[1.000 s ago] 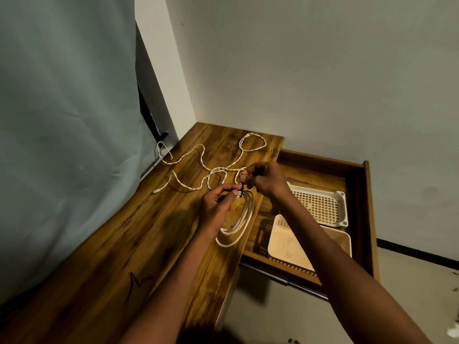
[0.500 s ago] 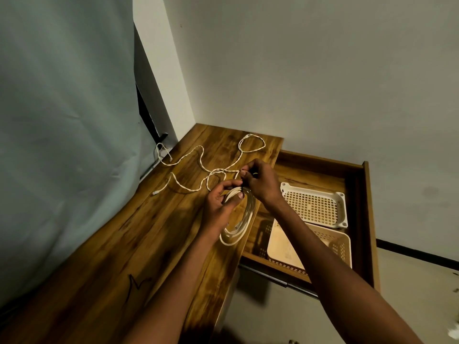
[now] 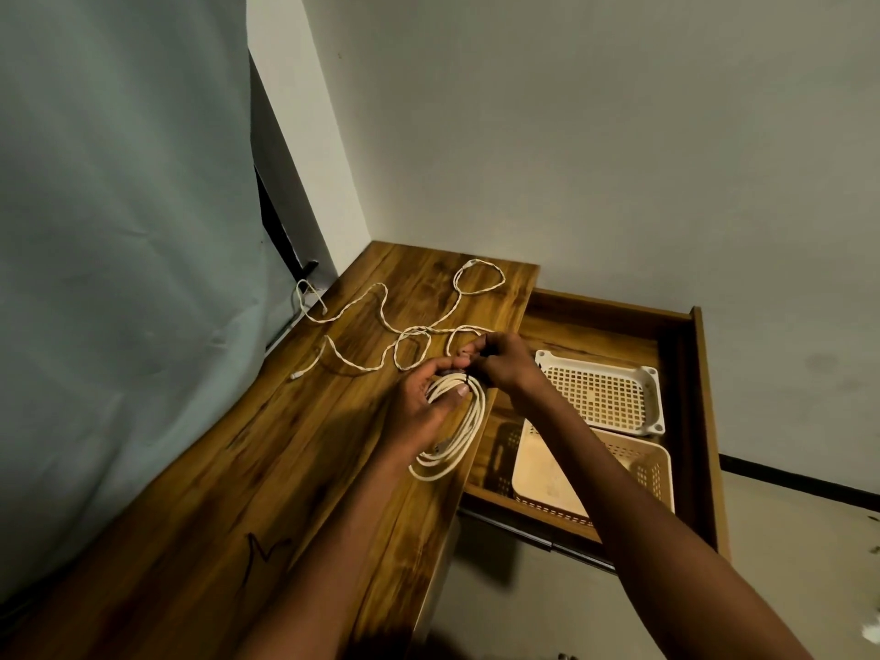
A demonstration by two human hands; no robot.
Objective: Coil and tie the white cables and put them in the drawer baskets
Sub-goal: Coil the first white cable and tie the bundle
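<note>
A coiled white cable [image 3: 457, 435] hangs from my left hand [image 3: 424, 407], which grips the top of the coil near the desk's right edge. My right hand [image 3: 500, 359] pinches a small dark tie [image 3: 469, 376] at the top of the coil, fingertips close to my left thumb. A second white cable [image 3: 405, 331], twisted and loose, sprawls across the far part of the wooden desk [image 3: 285, 469]. In the open drawer [image 3: 685, 421] to the right sit two perforated cream baskets: a far basket [image 3: 600, 390] and a near basket [image 3: 638, 473].
A pale curtain [image 3: 119, 278] hangs along the desk's left side. White walls meet in the corner behind the desk. The drawer sticks out to the right over the floor [image 3: 785, 540]. A dark scribble [image 3: 262, 554] marks the desk's near part.
Both hands with the coil have shifted slightly; my left fingers have closed more around the coil's top while my right hand keeps working the tie. The loose cable has not moved.
</note>
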